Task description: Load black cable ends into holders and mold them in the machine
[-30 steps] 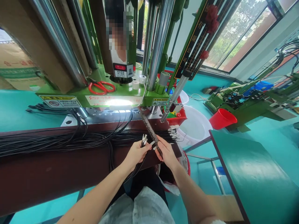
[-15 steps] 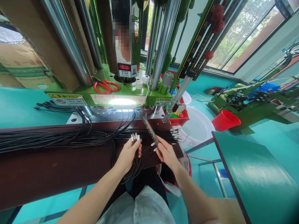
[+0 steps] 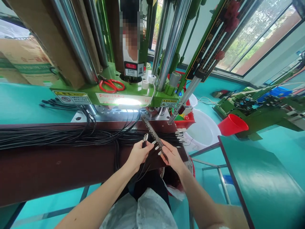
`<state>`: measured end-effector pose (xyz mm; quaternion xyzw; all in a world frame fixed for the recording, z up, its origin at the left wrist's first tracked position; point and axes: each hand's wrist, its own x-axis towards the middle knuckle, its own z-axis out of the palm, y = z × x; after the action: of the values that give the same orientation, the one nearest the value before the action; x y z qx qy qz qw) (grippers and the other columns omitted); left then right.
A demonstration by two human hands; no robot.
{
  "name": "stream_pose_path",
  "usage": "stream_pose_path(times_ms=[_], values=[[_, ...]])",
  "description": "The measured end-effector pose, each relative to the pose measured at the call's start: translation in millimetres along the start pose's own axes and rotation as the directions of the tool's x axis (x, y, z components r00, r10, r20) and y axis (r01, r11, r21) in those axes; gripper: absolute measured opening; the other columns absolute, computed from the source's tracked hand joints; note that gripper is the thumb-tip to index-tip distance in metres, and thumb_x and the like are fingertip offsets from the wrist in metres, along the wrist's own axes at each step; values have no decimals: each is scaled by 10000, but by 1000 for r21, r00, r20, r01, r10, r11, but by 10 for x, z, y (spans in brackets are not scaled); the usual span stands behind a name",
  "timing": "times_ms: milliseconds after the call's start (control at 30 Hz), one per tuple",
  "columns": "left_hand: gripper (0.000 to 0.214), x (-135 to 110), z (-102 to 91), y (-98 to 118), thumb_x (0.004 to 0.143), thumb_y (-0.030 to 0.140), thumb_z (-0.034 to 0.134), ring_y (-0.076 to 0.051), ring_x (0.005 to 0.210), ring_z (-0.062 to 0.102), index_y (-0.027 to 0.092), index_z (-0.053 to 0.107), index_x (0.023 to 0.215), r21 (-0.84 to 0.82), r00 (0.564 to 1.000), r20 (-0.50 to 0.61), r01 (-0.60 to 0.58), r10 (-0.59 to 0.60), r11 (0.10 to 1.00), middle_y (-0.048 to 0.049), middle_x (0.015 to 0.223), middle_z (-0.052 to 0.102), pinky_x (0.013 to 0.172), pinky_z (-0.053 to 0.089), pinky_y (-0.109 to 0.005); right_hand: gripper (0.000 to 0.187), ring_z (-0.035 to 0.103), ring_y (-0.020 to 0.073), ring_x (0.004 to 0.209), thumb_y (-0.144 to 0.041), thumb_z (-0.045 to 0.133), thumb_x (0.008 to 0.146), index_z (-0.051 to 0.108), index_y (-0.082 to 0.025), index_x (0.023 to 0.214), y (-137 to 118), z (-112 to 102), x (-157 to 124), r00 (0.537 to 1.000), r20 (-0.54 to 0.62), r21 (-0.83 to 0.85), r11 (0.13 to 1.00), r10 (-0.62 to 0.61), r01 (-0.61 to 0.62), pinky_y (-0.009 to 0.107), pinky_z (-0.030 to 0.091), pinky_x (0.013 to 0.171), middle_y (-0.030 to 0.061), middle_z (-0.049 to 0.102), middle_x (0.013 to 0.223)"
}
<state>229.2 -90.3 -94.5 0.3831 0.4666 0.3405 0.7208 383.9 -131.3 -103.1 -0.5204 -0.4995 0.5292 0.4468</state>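
Observation:
My left hand [image 3: 138, 155] is closed around a small bunch of black cables whose metal plug ends [image 3: 145, 138] stick up past the fingers. My right hand [image 3: 172, 156] grips the near end of a long dark metal bar [image 3: 153, 135] that slants up toward the machine. A few plug ends sit along the bar by my thumb. The two hands nearly touch over the dark red bench [image 3: 59, 165]. A thick bundle of black cables [image 3: 52, 136] lies across the bench from the left.
A green press machine [image 3: 114, 92] with steel columns stands behind the bench, red scissors [image 3: 111, 85] on its base. More plug ends [image 3: 179, 136] lie at the bench's right end. A white tub [image 3: 202, 130], a red cup [image 3: 232, 124] and a green table [image 3: 257, 178] are on the right.
My left hand moved back right to the bar with its plug ends, after having drawn away to the left. The camera view shifted slightly.

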Motion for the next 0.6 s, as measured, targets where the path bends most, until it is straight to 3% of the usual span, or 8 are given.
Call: stream_pose_path(times_ms=[300, 467, 600], values=[[287, 31, -23, -57, 644, 385, 621, -21, 301, 185, 185, 414, 627, -18, 999, -23, -43, 43, 999, 124, 354, 251, 308, 118, -155, 495, 359, 48, 361, -381, 427, 854, 405, -150, 1292, -13, 63, -6, 1000, 10, -180, 983, -30, 31, 174, 290, 357, -75, 411, 451], [305, 25, -90, 6, 727, 454, 521, -46, 397, 364, 150, 507, 711, -2, 954, -142, -268, 265, 963, 69, 478, 399, 374, 319, -168, 489, 321, 41, 334, -388, 434, 853, 426, -135, 1272, -1, 52, -2, 999, -6, -48, 998, -36, 35, 167, 243, 338, -83, 384, 419], [292, -2, -141, 69, 779, 488, 417, -51, 310, 255, 202, 443, 825, -74, 937, -237, -282, 257, 957, 114, 406, 297, 304, 199, -157, 490, 311, 39, 323, -399, 441, 848, 430, -145, 1268, -13, 26, 3, 999, -39, 4, 1000, 4, -4, 164, 212, 326, -87, 369, 409]])
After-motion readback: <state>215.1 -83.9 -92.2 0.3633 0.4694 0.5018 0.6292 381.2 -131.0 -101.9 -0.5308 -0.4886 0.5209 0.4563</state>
